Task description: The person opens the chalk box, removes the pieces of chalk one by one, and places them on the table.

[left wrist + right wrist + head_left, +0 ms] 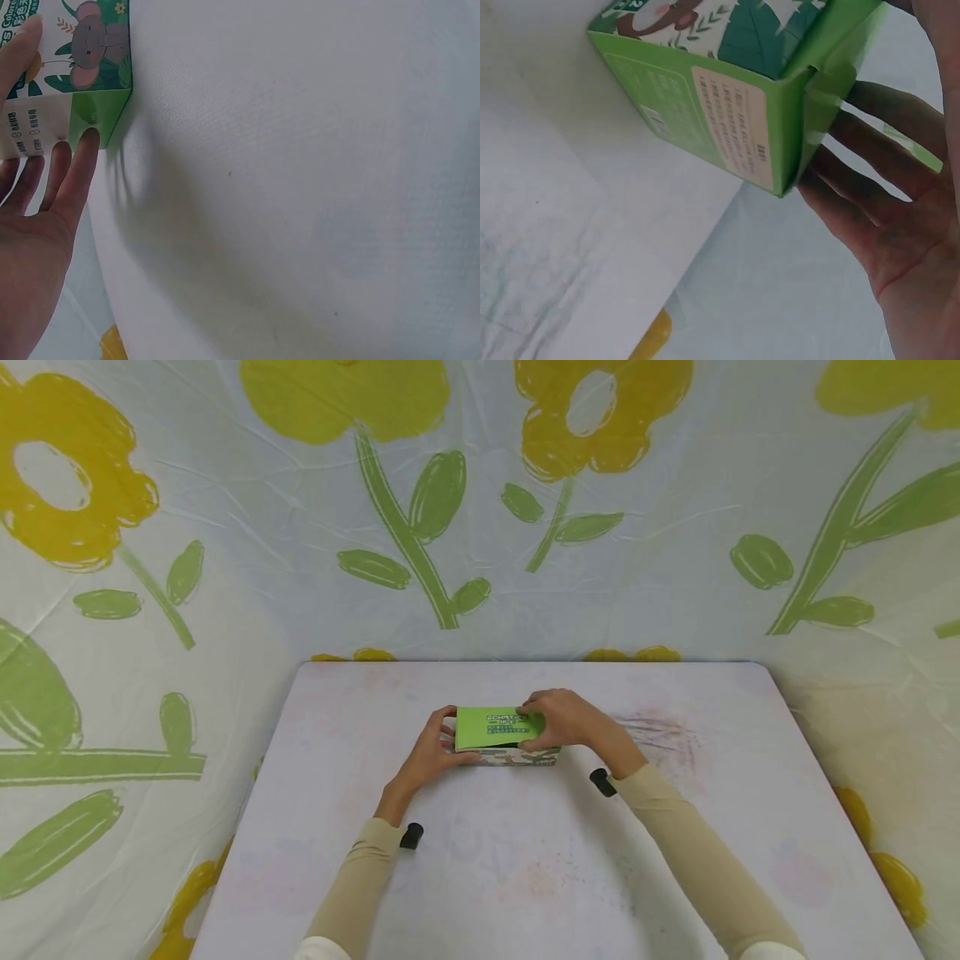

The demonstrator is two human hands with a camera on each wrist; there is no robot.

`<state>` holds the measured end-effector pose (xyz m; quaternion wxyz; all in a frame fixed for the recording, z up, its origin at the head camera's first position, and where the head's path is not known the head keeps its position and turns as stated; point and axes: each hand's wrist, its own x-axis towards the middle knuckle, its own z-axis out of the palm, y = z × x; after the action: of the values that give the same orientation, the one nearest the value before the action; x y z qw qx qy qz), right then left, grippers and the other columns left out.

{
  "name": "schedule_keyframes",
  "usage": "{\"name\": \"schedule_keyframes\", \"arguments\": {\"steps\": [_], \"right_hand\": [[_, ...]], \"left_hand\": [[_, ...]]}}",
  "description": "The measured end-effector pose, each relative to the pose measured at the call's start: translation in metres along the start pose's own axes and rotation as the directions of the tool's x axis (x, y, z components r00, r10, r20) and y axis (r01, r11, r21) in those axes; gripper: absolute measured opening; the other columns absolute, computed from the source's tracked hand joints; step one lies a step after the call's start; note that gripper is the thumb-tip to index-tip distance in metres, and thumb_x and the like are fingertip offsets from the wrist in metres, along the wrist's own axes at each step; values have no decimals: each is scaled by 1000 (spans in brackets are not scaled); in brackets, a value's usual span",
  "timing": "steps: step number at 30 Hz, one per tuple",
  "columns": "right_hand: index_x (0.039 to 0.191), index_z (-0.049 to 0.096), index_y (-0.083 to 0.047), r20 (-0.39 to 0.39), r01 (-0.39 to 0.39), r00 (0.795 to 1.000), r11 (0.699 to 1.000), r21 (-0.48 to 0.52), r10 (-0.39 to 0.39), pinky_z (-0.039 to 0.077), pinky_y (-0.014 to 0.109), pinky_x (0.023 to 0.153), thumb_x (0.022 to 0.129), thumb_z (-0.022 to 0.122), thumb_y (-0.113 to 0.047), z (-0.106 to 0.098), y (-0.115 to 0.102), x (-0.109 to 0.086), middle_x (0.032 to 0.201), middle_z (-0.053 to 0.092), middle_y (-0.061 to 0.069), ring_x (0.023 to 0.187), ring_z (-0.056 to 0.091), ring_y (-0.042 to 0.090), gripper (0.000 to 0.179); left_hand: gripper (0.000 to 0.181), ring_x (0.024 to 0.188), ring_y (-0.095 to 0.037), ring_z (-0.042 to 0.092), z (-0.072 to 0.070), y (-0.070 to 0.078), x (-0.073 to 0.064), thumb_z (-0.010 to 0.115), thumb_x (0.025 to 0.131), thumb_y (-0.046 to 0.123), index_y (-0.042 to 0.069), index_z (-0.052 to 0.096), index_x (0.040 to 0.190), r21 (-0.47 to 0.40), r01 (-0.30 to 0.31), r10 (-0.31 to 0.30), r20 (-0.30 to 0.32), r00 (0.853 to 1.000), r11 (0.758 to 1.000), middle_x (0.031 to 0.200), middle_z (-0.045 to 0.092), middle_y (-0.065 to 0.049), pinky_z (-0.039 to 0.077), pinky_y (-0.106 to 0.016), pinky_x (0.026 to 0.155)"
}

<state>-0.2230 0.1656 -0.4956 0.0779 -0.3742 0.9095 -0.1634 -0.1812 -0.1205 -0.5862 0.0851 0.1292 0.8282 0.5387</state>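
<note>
A small green and white cardboard box (517,758) with animal pictures stands on the table, its green lid (476,727) slightly raised along the front edge, leaving a dark gap. My left hand (431,750) holds the box's left end, thumb at the front and fingers spread behind. In the left wrist view, the left hand (34,247) has its thumb over the printed elephant face. My right hand (567,718) grips the lid's right part between thumb and fingers. From the right wrist, the right hand (907,232) reaches round the lid side; the box's inside is hidden.
The pale table (495,877) carries faint coloured stains and dark scuffs right of the box. A flower-printed cloth (660,568) hangs round its back and sides. Black wrist pieces (412,836) stick out by each sleeve.
</note>
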Motion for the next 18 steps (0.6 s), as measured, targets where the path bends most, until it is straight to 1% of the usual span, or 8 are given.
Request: {"name": "schedule_keyframes", "arguments": {"steps": [3,6,10,12,14,16,18], "right_hand": [[122,74,0,20,10,1000,997,70,-11,56,43,88,82,85,-40,-6,3,1,117,73,13,102,70,25,58],[120,75,-2,43,-12,999,984,175,5,56,44,88,85,84,-37,-12,6,2,117,74,13,103,70,26,51],[126,73,-5,95,-92,993,947,307,66,53,47,96,89,81,-42,-13,12,-1,126,70,12,115,65,28,53],[130,70,-5,105,-130,990,919,372,98,50,49,100,93,76,-44,-11,16,-5,132,67,12,120,62,30,54],[134,67,-4,79,-157,988,885,438,136,48,52,103,101,65,-43,-7,20,-11,135,65,13,123,60,32,50],[134,66,-2,15,-141,988,864,484,153,48,54,103,108,54,-36,-2,24,-18,134,65,15,123,60,33,44],[134,64,2,-65,-103,985,848,519,159,47,56,103,111,47,-25,3,29,-25,132,66,17,123,60,36,39]], "left_hand": [[103,112,-22,51,0,1,0,92,80,23,6,28,158,-11,3,-3,0,1000,1000,148,40,-8,53,-36,91],[102,112,-23,52,-1,2,0,92,79,21,6,28,158,-27,3,-3,5,1000,1000,149,40,-9,54,-36,91],[103,112,-25,54,-2,2,0,92,79,20,5,28,158,-25,3,-2,10,1000,1000,150,39,-10,55,-37,91],[103,112,-25,54,-2,1,0,92,79,20,4,28,158,-20,4,-4,7,1000,1000,150,40,-9,55,-36,91],[103,112,-25,54,-2,0,0,93,78,20,4,28,158,-20,4,-4,4,1000,1000,150,40,-9,55,-36,91],[103,112,-25,55,-2,-1,1,93,78,19,5,29,157,-27,4,-4,3,1000,1000,150,40,-9,56,-37,91],[103,112,-25,55,-2,-2,1,93,78,20,6,29,157,-36,2,-2,5,1000,999,150,40,-8,55,-37,91]]}}
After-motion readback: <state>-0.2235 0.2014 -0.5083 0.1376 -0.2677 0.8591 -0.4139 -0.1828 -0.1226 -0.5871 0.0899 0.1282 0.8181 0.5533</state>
